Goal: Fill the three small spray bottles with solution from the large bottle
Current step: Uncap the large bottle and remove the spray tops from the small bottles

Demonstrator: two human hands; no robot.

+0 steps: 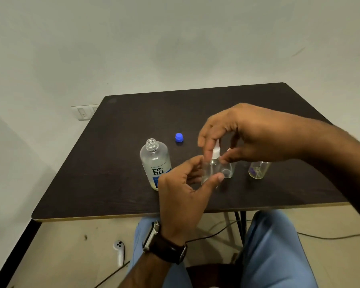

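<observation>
Left hand [183, 190] grips small spray bottle [211, 170] — right hand [243, 134] pinches its white spray top [216, 151].

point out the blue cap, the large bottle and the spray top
blue cap [179, 137], head view, its top
large bottle [154, 161], head view, clear shoulder above the label
spray top [216, 151], head view, white nozzle
</observation>
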